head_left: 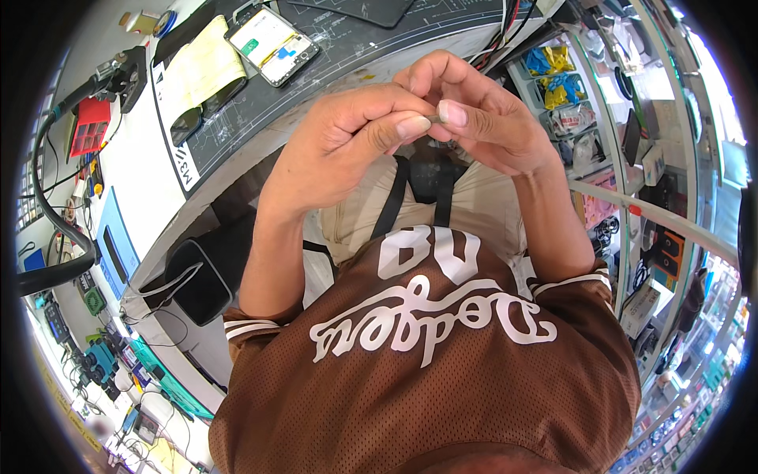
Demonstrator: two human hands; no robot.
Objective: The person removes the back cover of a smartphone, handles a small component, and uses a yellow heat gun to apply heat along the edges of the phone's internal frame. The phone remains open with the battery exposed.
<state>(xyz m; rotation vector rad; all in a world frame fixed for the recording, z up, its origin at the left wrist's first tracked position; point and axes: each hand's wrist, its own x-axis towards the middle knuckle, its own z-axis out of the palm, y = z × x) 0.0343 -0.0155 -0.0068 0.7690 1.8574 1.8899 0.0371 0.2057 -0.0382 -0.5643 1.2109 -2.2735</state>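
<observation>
Opened phone (272,43) on dark work mat (332,87)

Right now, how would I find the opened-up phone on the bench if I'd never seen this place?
Start at the dark work mat covering the bench beyond the person's hands. Near its far edge lies the opened phone, flat, showing a pale inside with a small green part. Beside it sits a yellowish cloth, which is soft and folded, unlike the hard rectangular phone.
</observation>
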